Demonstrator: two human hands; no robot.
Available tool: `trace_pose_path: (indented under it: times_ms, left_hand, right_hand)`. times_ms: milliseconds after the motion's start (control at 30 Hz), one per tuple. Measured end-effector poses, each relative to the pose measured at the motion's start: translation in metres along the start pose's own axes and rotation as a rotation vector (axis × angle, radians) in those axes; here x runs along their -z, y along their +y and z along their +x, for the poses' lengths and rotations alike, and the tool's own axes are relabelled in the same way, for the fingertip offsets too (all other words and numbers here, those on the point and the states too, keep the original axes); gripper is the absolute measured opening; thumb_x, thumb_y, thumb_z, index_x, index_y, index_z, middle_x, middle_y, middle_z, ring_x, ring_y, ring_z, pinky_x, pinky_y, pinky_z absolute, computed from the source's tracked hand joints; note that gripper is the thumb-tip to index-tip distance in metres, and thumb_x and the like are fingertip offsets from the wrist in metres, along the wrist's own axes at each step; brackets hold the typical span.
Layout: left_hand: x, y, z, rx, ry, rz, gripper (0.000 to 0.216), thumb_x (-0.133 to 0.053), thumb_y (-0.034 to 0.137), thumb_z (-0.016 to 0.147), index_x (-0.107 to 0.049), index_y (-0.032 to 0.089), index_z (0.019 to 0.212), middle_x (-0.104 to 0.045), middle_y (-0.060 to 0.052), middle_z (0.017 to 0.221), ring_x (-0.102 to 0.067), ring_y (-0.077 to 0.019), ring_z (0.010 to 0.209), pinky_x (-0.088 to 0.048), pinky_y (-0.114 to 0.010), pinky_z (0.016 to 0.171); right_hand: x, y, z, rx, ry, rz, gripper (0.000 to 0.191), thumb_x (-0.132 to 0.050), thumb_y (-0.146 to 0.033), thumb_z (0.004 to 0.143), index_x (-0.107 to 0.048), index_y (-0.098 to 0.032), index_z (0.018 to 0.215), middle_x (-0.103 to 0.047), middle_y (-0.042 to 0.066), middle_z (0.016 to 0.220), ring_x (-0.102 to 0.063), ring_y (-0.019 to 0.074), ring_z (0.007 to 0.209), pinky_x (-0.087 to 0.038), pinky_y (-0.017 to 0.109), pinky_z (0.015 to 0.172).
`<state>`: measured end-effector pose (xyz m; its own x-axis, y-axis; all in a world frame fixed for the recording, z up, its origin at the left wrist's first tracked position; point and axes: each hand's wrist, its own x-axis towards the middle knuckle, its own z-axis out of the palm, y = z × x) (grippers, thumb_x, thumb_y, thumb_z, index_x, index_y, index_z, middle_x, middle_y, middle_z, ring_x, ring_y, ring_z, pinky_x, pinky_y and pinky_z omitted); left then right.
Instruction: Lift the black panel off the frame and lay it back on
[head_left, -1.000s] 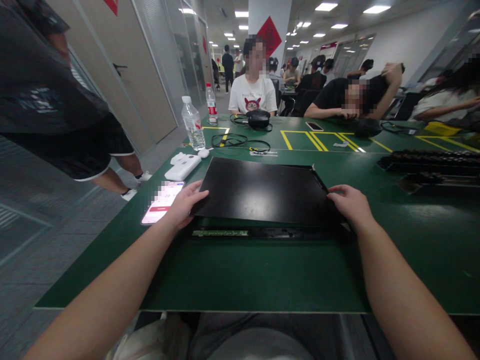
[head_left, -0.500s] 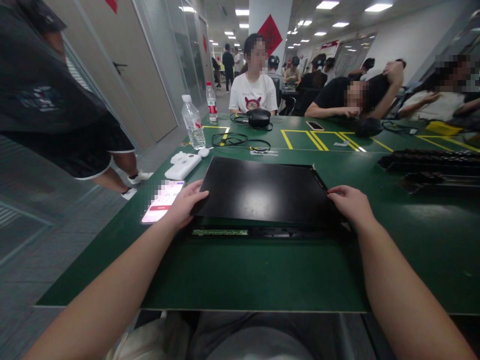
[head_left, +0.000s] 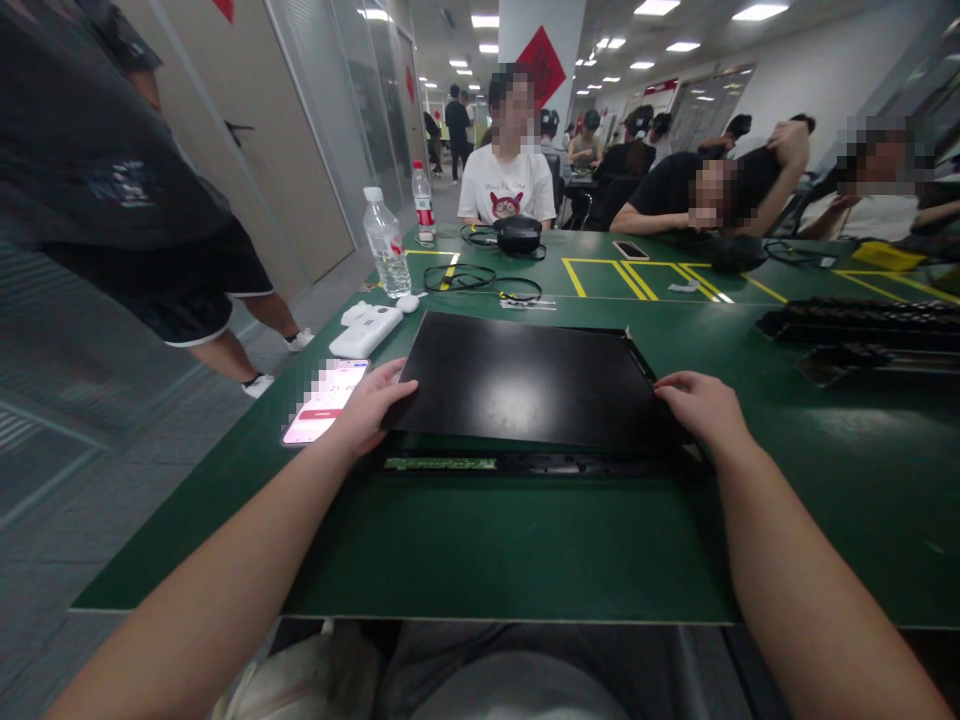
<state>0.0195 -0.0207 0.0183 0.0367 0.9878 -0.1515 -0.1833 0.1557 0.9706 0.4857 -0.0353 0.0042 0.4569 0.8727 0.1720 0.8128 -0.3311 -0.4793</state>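
Panel (head_left: 521, 380) front and centre in the head view! Lay, seemingly a touch tilted, over a black frame (head_left: 585, 464), just behind its near strip, on the green table (head_left: 517, 550). Held from both sides, too: on the left, pinched by the left hand (head_left: 371, 405), thumb pressed on the top face, other fingers along the edge and partly out of sight. On the right, clamped by the right hand (head_left: 697, 405), apparently at the panel's edge, thumb and forefinger brought together right by the frame's side rim. Could not tell the placing of the hidden fingers. As for progress, looked about midway, as a judgement: already set over the frame and roughly in line with it, but not flush. Showed a gap along the near side, with the near strip uncovered and a slim green circuit board (head_left: 441, 464) bare towards its left end; by that reading, left that gap to be dealt with. And the look of it? Presented a near-black, smooth, glossy face, wide and thin, with a pale bloom of reflected light near the middle. Came across as flat and straight-edged. Had a lit phone (head_left: 322, 415) just beside the left hand.
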Motion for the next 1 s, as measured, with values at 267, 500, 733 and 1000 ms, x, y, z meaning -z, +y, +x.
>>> trace_pose_path:
  times_ms: [267,500,733,1000]
  left_hand:
    - [-0.0007,-0.0005,0.0,-0.008,0.008,-0.028,0.059,-0.08,0.009,0.075,-0.07,0.011,0.133,-0.086,-0.013,0.107,-0.083,-0.0274,0.093,-0.064,-0.028,0.07]
    - [-0.0006,-0.0015,0.0,-0.015,0.01,-0.019,0.066,-0.083,0.011,0.071,-0.069,0.009,0.136,-0.085,-0.014,0.105,-0.082,-0.0286,0.094,-0.064,-0.03,0.073]
    - [-0.0005,-0.0031,0.0,-0.022,0.011,-0.028,0.067,-0.082,0.01,0.072,-0.068,0.008,0.137,-0.086,-0.012,0.101,-0.081,-0.0256,0.087,-0.063,-0.027,0.068]
    - [-0.0021,-0.0018,-0.0018,-0.029,0.019,-0.028,0.061,-0.08,0.008,0.074,-0.07,0.011,0.134,-0.086,-0.009,0.098,-0.082,-0.0249,0.085,-0.064,-0.028,0.069]
  right_hand:
    - [-0.001,0.001,0.001,0.013,-0.005,-0.02,0.019,-0.066,-0.03,0.082,-0.085,-0.027,0.087,-0.08,0.007,0.088,-0.073,0.0285,0.087,-0.054,0.038,0.078]
    - [-0.0041,0.0048,0.0023,0.032,0.013,-0.012,0.018,-0.068,-0.029,0.081,-0.084,-0.026,0.086,-0.079,0.008,0.082,-0.072,0.0274,0.082,-0.054,0.037,0.074]
    - [-0.0015,-0.0006,0.0002,0.024,-0.009,-0.038,0.02,-0.066,-0.027,0.082,-0.085,-0.026,0.087,-0.08,0.008,0.088,-0.073,0.0281,0.087,-0.053,0.037,0.076]
    - [0.0008,-0.0022,-0.0009,0.001,-0.014,-0.011,0.018,-0.067,-0.027,0.082,-0.084,-0.027,0.086,-0.081,0.007,0.089,-0.073,0.0284,0.089,-0.054,0.037,0.08]
